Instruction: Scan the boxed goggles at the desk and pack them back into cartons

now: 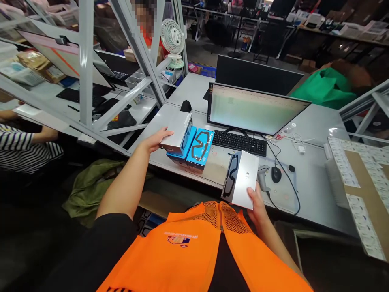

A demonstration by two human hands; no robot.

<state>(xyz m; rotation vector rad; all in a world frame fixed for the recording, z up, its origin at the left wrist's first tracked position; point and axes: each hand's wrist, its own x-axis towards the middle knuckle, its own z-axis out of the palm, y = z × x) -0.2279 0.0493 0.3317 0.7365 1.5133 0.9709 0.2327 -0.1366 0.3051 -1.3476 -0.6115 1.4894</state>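
Note:
At the left end of a silver-grey product box (179,129), my left hand (158,138) has its fingers over the top edge and its thumb low on the near side. That box rests on a blue box (179,156) on the desk. Beside it stands another blue box (200,148) with a black outline picture on top. My right hand (257,202) grips a silver box (245,180) by its lower right corner. This box is tilted above the desk's front edge, its dark printed side facing left and handwritten marks on its pale face.
Behind the boxes are a keyboard (240,142) and a lit monitor (255,109). A barcode scanner (263,178) and a mouse (276,174) lie right of my right hand. A label-covered carton (354,182) stands far right. Metal frame bars (86,61) rise at left, near another person's striped sleeve (18,136).

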